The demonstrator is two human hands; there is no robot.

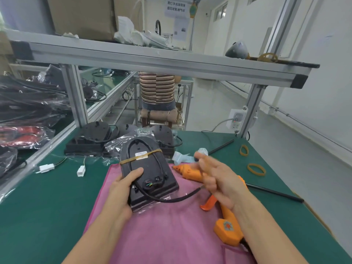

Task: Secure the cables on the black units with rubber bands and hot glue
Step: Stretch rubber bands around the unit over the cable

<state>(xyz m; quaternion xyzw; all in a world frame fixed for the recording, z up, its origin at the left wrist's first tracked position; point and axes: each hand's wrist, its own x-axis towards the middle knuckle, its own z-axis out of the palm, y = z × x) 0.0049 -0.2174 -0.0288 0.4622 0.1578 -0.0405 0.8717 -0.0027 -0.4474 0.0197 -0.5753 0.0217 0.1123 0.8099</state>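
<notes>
Far left on the green counter [47,202]: bagged cables [24,103] heaped in crinkled clear plastic, likely stock waiting its turn, and two white plug connectors [45,168] lying loose near the edge. Behind the work spot, more black units [89,138] parked in a row, matte moulded plastic with rounded tops. At centre, on a soft pink cloth [162,225], probably there to cushion the casing: one black unit [146,172] tilted up toward the camera, gripped at its lower left corner by the left hand [122,189], thumb pressed on the face. Held so, apparently, to expose the cable exit with its coloured wires for gluing. Tan rubber band [141,156] already stretched across the upper half, pinning the looped black cable [171,199] flat. To the right, right hand [213,180], blurred, fingers spread and loose, gripping nothing, hovering over the orange glue gun [215,197] lying on the cloth, nozzle pointing at the unit. Farther right, spare rubber bands [256,169] and thin black rods [276,192] on the counter.
</notes>
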